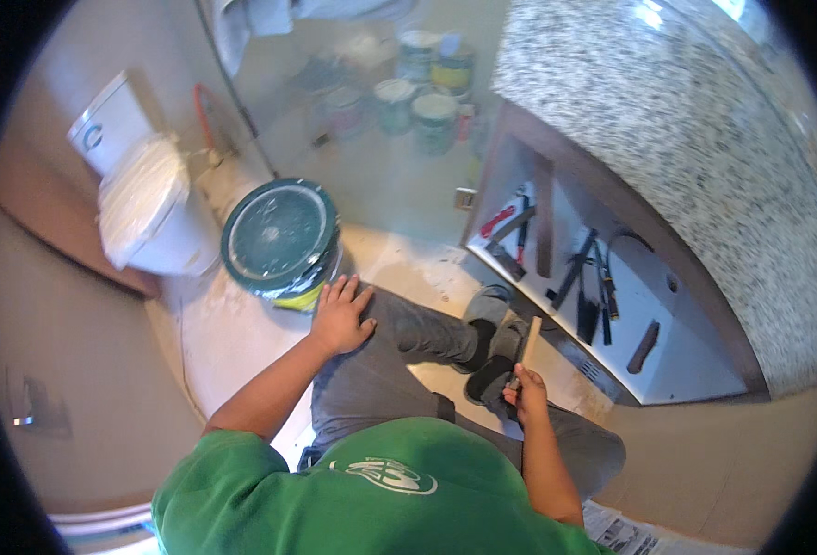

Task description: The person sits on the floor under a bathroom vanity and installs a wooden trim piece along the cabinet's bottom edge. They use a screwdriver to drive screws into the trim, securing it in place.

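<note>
My left hand [339, 322] lies on my left knee, with its fingers spread and nothing in it. Just beyond that knee is a bucket with a dark green lid [281, 237]; the lid is smudged with white. In front of my right thigh, my right hand [526, 396] is closed round a narrow, flat, light-brown stick [532, 342] that looks like wood. The stick points up and away from the fist, above my grey shoes [488, 305]. Its lower end is mostly hidden by my fingers.
Several hand tools, among them a hammer [510, 261], lie in the open cabinet [654, 375] beneath a speckled stone countertop [612, 120]. A plastic-covered toilet [163, 208] stands at the left. Several paint tubs [434, 120] show through a glass panel ahead.
</note>
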The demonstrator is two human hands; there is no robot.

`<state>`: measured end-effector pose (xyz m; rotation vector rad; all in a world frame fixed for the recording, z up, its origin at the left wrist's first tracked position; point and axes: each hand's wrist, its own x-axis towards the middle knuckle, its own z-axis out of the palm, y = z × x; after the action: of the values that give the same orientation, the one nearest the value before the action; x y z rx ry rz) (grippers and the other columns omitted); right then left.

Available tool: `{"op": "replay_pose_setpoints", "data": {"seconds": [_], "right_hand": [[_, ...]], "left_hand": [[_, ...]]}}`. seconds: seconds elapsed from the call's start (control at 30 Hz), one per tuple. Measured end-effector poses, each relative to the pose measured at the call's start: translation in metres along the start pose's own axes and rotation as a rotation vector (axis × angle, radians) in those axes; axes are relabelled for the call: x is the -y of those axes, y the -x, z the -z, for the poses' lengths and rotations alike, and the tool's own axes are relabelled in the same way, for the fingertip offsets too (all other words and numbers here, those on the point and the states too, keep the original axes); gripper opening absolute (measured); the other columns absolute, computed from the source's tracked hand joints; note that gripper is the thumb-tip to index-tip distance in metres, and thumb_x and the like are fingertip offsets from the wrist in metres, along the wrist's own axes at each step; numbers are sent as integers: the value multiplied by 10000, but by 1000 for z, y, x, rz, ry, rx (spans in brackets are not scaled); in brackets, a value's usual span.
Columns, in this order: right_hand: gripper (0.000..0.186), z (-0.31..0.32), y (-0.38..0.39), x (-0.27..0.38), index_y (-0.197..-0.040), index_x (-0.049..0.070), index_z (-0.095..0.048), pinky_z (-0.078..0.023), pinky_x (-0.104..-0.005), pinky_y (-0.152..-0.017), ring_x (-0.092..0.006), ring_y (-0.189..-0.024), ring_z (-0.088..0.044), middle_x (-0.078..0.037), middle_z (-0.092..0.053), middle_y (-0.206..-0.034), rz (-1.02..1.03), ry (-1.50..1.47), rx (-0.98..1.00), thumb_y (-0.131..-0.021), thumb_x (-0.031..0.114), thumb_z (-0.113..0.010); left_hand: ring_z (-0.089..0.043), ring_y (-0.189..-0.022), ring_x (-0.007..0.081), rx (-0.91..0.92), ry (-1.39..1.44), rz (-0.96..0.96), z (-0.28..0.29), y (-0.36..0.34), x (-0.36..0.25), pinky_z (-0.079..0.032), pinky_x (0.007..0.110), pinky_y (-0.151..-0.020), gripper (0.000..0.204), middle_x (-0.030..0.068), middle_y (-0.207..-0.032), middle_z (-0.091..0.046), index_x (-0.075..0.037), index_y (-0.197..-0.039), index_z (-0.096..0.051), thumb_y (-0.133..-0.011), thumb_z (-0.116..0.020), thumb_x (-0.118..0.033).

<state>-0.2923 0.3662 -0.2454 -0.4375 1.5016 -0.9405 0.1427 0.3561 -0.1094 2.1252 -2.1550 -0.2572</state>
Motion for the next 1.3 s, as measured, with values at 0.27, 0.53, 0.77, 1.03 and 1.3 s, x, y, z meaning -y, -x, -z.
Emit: {"op": "replay_pose_setpoints", "data": {"seconds": [0.27,0.53,0.77,1.03,1.3], "right_hand": [[454,-10,5,7,-1171,104,-618,-555,-294,-495,-190,-574,-656,-87,-670,-802,-53,105,79,-918,447,-773],[397,-3,-1,4,-1028,125,-576,-519,-278,-467,-191,-546,-634,-84,-647,-739,-65,38,124,-943,476,-739],[424,-7,1,6,-1050,116,-572,-520,-274,-478,-182,-557,-624,-76,-631,-758,-65,111,113,-933,483,-750],[429,-6,2,12,-1108,98,-573,-514,-271,-495,-177,-587,-632,-73,-608,-748,-72,102,134,-944,453,-751],[441,-11,5,6,-1066,104,-582,-515,-286,-504,-194,-581,-637,-91,-627,-764,-70,124,110,-927,482,-760]], "left_hand": [[-231,-1548,347,-113,100,47,-17,17,9,-208,645,-1215,530,107,-1593,-426,-180,-1361,-657,-922,-599,-470],[-278,-1524,360,-166,122,22,-23,17,13,-205,608,-1218,538,133,-1552,-469,-151,-1351,-660,-924,-610,-475],[-260,-1530,360,-162,135,24,-23,18,15,-211,643,-1204,541,133,-1562,-452,-141,-1352,-655,-928,-596,-471],[-275,-1525,362,-165,143,32,-23,16,13,-218,634,-1202,538,131,-1555,-463,-146,-1350,-658,-925,-609,-473],[-265,-1532,355,-175,154,42,-23,24,18,-201,617,-1215,531,123,-1559,-461,-142,-1345,-663,-928,-615,-468]]}}
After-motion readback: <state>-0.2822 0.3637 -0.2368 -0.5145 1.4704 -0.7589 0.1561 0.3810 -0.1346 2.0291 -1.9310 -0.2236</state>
